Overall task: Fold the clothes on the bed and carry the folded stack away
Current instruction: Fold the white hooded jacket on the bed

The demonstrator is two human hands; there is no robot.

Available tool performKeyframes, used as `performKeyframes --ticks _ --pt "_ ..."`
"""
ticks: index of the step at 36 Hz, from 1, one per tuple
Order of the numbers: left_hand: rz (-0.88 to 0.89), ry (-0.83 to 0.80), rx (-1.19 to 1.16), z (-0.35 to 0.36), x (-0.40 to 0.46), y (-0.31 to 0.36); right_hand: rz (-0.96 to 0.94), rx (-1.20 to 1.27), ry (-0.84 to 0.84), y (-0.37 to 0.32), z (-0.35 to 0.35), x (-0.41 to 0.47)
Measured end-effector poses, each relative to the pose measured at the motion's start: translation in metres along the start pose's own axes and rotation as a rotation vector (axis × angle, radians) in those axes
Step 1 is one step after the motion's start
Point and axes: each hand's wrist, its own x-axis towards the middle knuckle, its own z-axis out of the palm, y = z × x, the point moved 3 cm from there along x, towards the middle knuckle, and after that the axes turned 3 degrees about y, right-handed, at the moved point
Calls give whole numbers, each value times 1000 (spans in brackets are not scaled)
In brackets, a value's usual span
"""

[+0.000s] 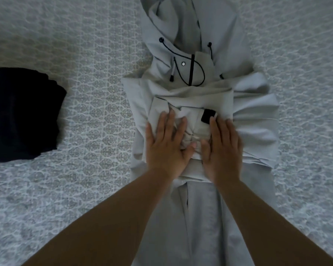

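A bed (85, 131), covered by a pale quilt stitched in a repeating lattice pattern, fills the view. A light grey hooded jacket (198, 217) is laid lengthwise along its middle, hood (173, 18) at the far end and hem towards the person. The sleeves are seen folded inward across the chest, the fabric bunched into pleats on the right side. Dark drawcords (197, 68) with toggles are looped below the hood beside a short dark zip and a metal snap. A small black tab (207, 117) is set on the folded sleeve cuff. A dark folded garment (21, 114) is placed well apart at the left edge of the bed. The left hand (166, 144) and right hand (222, 148) are pressed flat on the folded sleeves, fingers straight and spread, nothing gripped.
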Motion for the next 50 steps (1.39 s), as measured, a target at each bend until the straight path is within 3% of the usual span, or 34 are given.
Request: performKeyframes --ticks 9,13,17,21,27,30,35,41,45,50 --pt "-18 -24 -73 -3 -5 -1 -53 138 -38 2 -15 -11" --pt "-73 -87 -246 4 -64 16 47 189 41 17 -24 -79" --pt "-143 -62 -268 8 -143 35 128 71 -77 24 -13 -159" --pt "-221 -101 -224 13 -206 48 158 126 -99 24 -12 -214" --pt "-269 -287 -4 17 -263 51 59 131 -194 45 -7 -256" --pt "-259 -304 84 10 -283 34 -13 83 -283 61 -10 -263" --pt "-303 -321 38 13 -305 11 -43 52 -347 77 -16 -268" --pt "-166 -388 -88 20 -323 23 11 180 -352 64 -14 -314" --pt "-37 -263 -195 12 -358 20 -72 149 -373 71 -16 -360" --pt "-79 -217 -245 20 -418 18 -144 99 -387 87 -16 -400"
